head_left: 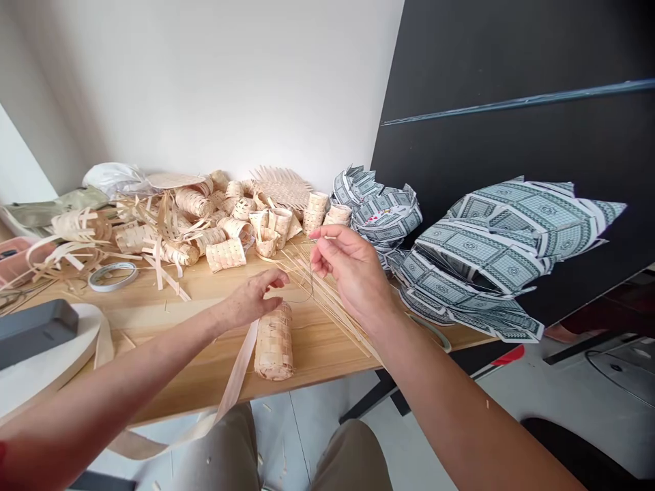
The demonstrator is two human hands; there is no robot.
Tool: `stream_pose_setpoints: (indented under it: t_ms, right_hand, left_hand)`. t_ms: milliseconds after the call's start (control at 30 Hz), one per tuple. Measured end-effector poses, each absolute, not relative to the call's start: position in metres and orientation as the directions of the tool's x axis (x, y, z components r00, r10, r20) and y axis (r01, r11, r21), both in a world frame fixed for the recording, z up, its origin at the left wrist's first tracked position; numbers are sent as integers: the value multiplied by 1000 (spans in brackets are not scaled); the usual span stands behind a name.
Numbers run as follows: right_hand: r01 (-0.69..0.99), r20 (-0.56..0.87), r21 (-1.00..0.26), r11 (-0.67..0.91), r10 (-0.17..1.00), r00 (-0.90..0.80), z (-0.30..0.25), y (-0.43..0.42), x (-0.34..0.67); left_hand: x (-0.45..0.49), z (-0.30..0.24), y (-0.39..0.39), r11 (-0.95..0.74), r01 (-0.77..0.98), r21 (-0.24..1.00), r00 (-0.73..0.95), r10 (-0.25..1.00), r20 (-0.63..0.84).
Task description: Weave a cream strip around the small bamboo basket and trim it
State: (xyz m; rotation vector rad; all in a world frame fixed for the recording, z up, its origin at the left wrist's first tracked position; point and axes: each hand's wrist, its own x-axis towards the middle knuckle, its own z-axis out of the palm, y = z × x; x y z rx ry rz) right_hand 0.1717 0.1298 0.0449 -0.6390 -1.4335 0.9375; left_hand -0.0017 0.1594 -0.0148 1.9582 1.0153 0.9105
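Note:
A woven wood-strip cylinder [275, 344] lies near the table's front edge, with a pale flat ribbon [238, 375] running from its upper left side down over the edge. My left hand [253, 293] hovers at the cylinder's far end, thumb and fingers apart, with nothing visible between them. Whether its thumb touches the weave I cannot tell. Raised to the right, my right hand [353, 269] pinches a thin dark thread [312, 281] between thumb and index finger. The thread hangs in a curve back to the cylinder's far end. A needle, if any, is too small to make out.
Woven tubes and small baskets [225, 254] with loose strips crowd the table's back left, near a tape roll [112, 275]. Thin splints [338, 307] lie under my right hand. Folded playing-card structures [491, 239] stand at right. A ribbon roll [84, 341] bears a dark grey object [38, 331].

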Motion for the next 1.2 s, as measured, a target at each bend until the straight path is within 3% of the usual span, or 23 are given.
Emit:
stream_pose_setpoints:
  t_ms: [100, 333, 500, 733, 1100, 1200]
  right_hand:
    - [-143, 540, -838, 526, 837, -87, 48, 130, 171]
    - [-129, 622, -777, 617, 783, 1, 56, 116, 176]
    - [-58, 619, -781, 621, 784, 53, 58, 114, 177]
    - [-119, 640, -754, 647, 763, 94, 57, 121, 172]
    - [-173, 548, -812, 558, 830, 102, 53, 141, 167]
    - [-193, 557, -801, 566, 824, 103, 50, 147, 168]
  left_hand:
    - [5, -22, 159, -354, 243, 903, 492, 847, 200]
    - [6, -25, 161, -258, 255, 932, 538, 839, 85]
    - [5, -27, 161, -273, 301, 914, 509, 856, 88]
    - [3, -40, 167, -351, 343, 871, 493, 857, 151]
    - [-8, -42, 151, -622, 461, 633, 480, 775, 412]
    - [-11, -40, 149, -774, 491, 400, 637, 632, 441]
